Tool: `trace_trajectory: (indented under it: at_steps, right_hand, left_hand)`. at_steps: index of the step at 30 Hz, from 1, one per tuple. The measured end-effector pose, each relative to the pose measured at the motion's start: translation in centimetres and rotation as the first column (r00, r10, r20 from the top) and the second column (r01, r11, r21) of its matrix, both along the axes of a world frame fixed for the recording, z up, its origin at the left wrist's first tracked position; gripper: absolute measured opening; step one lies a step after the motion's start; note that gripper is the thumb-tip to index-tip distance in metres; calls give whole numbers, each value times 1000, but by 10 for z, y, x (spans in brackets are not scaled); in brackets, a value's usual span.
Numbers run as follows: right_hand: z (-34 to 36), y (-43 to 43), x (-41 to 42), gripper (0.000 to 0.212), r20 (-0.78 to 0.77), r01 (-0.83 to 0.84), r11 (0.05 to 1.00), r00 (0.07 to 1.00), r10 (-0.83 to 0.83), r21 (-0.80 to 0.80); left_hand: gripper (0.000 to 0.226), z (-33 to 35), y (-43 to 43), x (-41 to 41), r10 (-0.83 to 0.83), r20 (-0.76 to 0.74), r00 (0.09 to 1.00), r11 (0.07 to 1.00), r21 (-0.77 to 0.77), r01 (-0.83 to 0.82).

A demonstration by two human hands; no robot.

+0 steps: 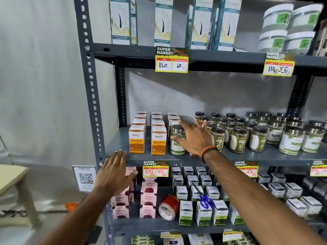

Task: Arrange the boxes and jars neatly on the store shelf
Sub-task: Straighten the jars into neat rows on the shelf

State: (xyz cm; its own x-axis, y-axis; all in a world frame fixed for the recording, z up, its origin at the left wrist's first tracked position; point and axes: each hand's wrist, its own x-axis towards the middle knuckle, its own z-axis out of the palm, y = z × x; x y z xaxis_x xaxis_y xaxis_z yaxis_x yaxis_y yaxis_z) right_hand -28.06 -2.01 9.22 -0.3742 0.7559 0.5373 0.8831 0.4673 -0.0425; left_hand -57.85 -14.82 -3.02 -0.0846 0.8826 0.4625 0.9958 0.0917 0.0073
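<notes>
On the middle grey shelf [122, 138] stand rows of orange-and-white Turmeric boxes [136, 140] at the left. A green-labelled jar [177, 140] with a silver lid stands right of them. My right hand [192, 138] is spread open, its fingers touching the jar's right side but not closed around it. More dark-lidded jars [238, 138] fill the shelf to the right. My left hand [113, 172] is open with fingers together, hovering at the shelf's front left edge, holding nothing.
Below are pink boxes [148, 197], white-and-green boxes [203, 213], a red tape roll [168, 207] and blue scissors [206, 201]. Tall white boxes [162, 22] and white tubs [286, 30] stand on the top shelf. A wooden table [12, 175] is at left.
</notes>
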Motion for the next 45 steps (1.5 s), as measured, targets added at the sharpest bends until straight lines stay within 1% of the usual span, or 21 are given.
trace_trajectory:
  at_steps: [2, 8, 12, 15, 18, 20, 23, 25, 27, 29, 31, 34, 36, 39, 41, 43, 45]
  right_hand:
    - [-3, 4, -2, 90, 0, 14, 999, 1000, -14, -32]
    - [-7, 7, -5, 83, -33, -54, 997, 998, 56, 61]
    - [1, -5, -1, 78, -137, -126, 981, 980, 147, 151]
    - [10, -22, 14, 72, -253, -187, 962, 939, 235, 198]
    - [17, -36, 44, 66, -373, -232, 951, 880, 295, 204]
    - [19, -39, 70, 65, -414, -248, 948, 855, 311, 199]
    - [16, -39, 122, 62, -483, -252, 953, 822, 301, 167]
    - [13, -36, 161, 59, -524, -233, 958, 803, 286, 165]
    - [9, -29, 209, 57, -559, -214, 963, 785, 268, 161]
    - [6, -20, 260, 54, -576, -189, 967, 777, 254, 171]
    - [3, -8, 318, 53, -580, -173, 968, 776, 247, 181]
    - [2, 11, 403, 55, -562, -146, 972, 796, 225, 184]
    - [5, 22, 457, 57, -550, -130, 978, 811, 200, 164]
    - [11, 34, 525, 60, -528, -102, 982, 832, 171, 158]
    - [16, 43, 562, 61, -534, -67, 985, 833, 143, 160]
    - [17, 55, 592, 63, -542, -28, 989, 834, 104, 147]
    - [15, 66, 614, 66, -569, 14, 993, 820, 57, 121]
  left_hand:
    - [100, 1, -1, -1, -21, -14, 1000, 1000, 14, 21]
    - [98, 4, -4, 0, -20, -28, 999, 1000, 15, 20]
    - [97, 9, -7, 0, -22, -20, 1000, 1000, 12, 22]
    - [97, 14, -10, -1, -14, -2, 1000, 1000, -15, 14]
    - [96, 20, -15, 6, 1, 40, 999, 1000, -12, -1]
    - [89, 22, -20, 13, 16, 58, 998, 1000, 4, -16]
    - [80, 21, -26, 34, 34, 92, 995, 999, 36, -37]
    - [82, 20, -31, 51, 56, 105, 993, 996, 61, -63]
    - [80, 21, -36, 79, 95, 111, 989, 993, 64, -103]
    - [73, 22, -38, 107, 147, 126, 981, 983, 89, -159]
    - [71, 26, -36, 142, 163, 149, 975, 968, 167, -187]
    - [74, 39, -29, 217, 102, 207, 973, 949, 273, -157]
    - [69, 52, -15, 288, 22, 170, 985, 949, 306, -74]
    - [73, 64, 18, 393, -114, 69, 991, 959, 269, 92]
    - [76, 70, 44, 462, -176, 40, 984, 958, 236, 161]
    - [78, 66, 71, 522, -223, 28, 974, 963, 161, 216]
    - [80, 60, 96, 565, -269, 2, 963, 960, 76, 268]
